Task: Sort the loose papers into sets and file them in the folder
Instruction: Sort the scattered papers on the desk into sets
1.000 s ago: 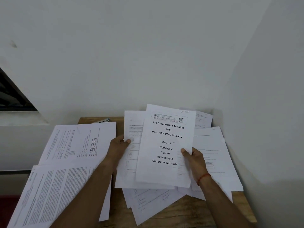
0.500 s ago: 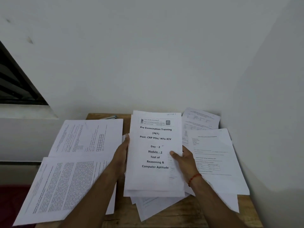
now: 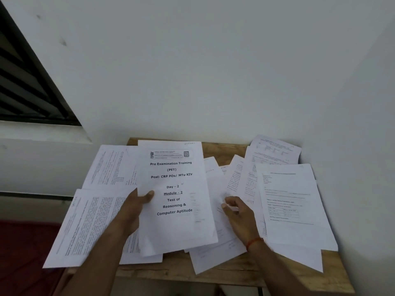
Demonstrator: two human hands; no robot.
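My left hand [image 3: 132, 210] grips a stapled-looking set of papers [image 3: 177, 227] by its left edge, thumb on the cover titled "Pre Examination Training". The set is lifted and tilted over the middle of the wooden table [image 3: 235, 272]. My right hand [image 3: 241, 216] is just right of the set, off it, fingers curled and pinching the edge of a loose sheet [image 3: 215, 189] in the scattered pile. More loose printed sheets [image 3: 288, 199] overlap on the right side. Two sheets of dense text [image 3: 92, 223] lie at the left, hanging over the table edge.
The small table sits in a corner, with white walls behind and on the right [image 3: 352, 146]. A louvred window [image 3: 25, 86] and its sill are at the upper left. A dark red surface [image 3: 25, 253] lies below the table's left side.
My right hand has let go of the titled set and moved right onto the loose pile. My left hand alone now holds the set, shifted left over the left-hand sheets.
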